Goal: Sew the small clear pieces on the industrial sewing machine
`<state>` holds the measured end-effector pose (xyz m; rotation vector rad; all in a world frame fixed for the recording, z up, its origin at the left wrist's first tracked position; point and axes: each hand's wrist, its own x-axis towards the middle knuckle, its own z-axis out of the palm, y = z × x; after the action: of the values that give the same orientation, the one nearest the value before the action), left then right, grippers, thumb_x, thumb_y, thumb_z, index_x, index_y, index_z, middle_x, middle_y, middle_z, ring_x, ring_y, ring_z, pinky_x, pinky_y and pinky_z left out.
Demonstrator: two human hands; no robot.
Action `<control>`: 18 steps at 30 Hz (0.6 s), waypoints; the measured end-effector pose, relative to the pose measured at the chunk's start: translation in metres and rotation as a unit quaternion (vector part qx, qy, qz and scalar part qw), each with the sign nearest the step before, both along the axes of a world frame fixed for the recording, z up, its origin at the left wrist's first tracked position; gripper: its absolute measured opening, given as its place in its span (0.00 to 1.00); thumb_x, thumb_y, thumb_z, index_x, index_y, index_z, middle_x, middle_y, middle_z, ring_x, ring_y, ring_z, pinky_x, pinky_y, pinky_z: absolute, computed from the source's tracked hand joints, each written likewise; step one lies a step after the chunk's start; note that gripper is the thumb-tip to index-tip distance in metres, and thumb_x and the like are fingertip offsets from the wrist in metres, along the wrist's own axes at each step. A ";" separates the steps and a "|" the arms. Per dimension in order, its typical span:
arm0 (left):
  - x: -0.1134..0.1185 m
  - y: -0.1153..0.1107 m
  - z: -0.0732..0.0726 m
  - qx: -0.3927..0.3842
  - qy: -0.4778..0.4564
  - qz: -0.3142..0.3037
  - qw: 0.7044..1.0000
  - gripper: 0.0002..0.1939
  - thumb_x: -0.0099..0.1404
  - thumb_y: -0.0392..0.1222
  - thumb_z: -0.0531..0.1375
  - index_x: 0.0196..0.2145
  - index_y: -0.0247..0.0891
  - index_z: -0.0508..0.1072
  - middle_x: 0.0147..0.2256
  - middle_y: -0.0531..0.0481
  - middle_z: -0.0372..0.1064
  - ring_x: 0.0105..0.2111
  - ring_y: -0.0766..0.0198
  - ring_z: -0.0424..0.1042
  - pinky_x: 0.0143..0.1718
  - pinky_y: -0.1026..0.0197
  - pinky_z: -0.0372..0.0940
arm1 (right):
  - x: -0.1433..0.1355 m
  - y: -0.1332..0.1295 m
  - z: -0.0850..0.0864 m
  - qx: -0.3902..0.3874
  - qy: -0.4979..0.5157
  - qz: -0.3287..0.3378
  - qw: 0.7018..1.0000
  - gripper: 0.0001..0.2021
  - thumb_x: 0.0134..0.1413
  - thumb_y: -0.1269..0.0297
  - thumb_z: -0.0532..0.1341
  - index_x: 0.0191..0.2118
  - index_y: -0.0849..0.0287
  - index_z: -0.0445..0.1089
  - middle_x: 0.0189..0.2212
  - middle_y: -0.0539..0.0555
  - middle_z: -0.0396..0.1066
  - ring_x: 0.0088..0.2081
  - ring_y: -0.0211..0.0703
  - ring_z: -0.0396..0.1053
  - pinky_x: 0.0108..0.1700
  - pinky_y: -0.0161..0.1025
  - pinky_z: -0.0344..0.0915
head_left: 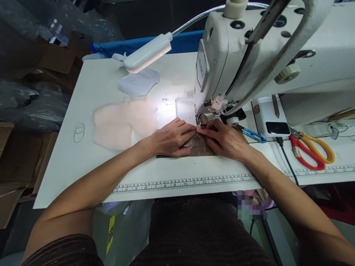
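A white sewing machine [216,62] stands on the right of a white table, its needle area just beyond my fingertips. Beneath both hands lies a brown, shiny piece of material [198,146]. My left hand [176,138] presses on its left side, fingers bent and pointing right. My right hand [222,138] is on its right side, thumb and index finger pinched together at the edge near the presser foot. The fingertips of both hands nearly meet there. What the right fingers pinch is too small to make out.
Pale pink fabric pieces [113,125] lie left, below a lamp [148,51]. Blue thread snips [253,135], a white device [270,116] and red-and-yellow scissors [312,149] are right of my right hand. A ruler strip [185,183] runs along the front edge. Cardboard boxes [22,159] stand far left.
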<state>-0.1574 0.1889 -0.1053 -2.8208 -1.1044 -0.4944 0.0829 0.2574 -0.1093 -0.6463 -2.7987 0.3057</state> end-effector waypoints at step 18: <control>0.002 0.002 0.008 -0.053 0.058 0.073 0.994 0.27 0.69 0.51 0.52 0.56 0.27 0.68 0.56 0.33 0.65 0.46 0.48 0.68 0.48 0.47 0.65 | 0.001 -0.001 0.008 -0.071 0.025 -0.033 0.997 0.20 0.67 0.63 0.53 0.60 0.56 0.71 0.48 0.63 0.68 0.40 0.49 0.72 0.42 0.44 0.70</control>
<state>-0.1556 0.1910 -0.0977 -2.7865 -1.3364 -0.2631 0.0840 0.2564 -0.1011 -0.7499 -2.7189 0.5056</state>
